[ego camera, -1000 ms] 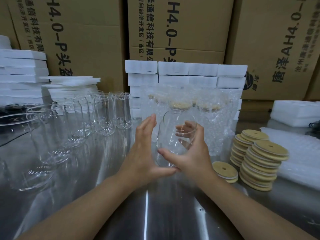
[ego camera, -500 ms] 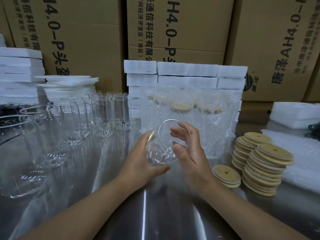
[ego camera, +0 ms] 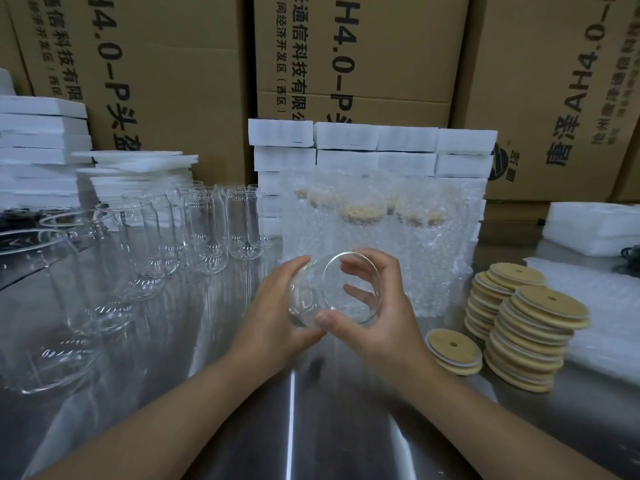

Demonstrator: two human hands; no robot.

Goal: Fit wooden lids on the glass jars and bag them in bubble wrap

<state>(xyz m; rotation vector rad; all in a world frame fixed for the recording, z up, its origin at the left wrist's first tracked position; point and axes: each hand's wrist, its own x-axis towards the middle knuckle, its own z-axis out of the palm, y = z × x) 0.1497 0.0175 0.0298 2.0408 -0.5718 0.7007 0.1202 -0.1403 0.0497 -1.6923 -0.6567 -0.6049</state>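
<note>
Holding one glass jar (ego camera: 332, 289) in both hands, clear of the steel tabletop (ego camera: 311, 427) and tipped so that the open mouth faces up toward the camera. With the left hand (ego camera: 277, 317), cupping the jar's base and left wall, fingers curled round the glass. With the right hand (ego camera: 384, 327), gripping the rim: thumb on the near edge, fingers arched over the far edge, further fingers showing through the clear wall. Left of the jar and farther back, standing upright in rows on the tabletop: many empty jars (ego camera: 207, 230) of the same kind, the nearest ones large and blurred at the frame's left edge. Directly behind the jar, just beyond the fingertips: a cluster of wrapped jars (ego camera: 381, 230), already lidded and bagged in bubble wrap, wooden tops dimly visible through the plastic. Right of the jar, near the right wrist: two loose lids (ego camera: 453, 351) lying flat, one on the other, the top one with a small hole. Farther right of the jar: two leaning lid stacks (ego camera: 533, 341), touching each other. Still farther right of the jar: flat bubble-wrap bags (ego camera: 606, 306) spread on the tabletop, and a white foam pad (ego camera: 595, 230) behind them. Behind the wrapped jars: a wall of white foam blocks (ego camera: 374, 147). Far left of the jar: stacked foam sheets (ego camera: 41, 150). Behind everything: tall cardboard boxes (ego camera: 346, 46) printed with dark lettering.
</note>
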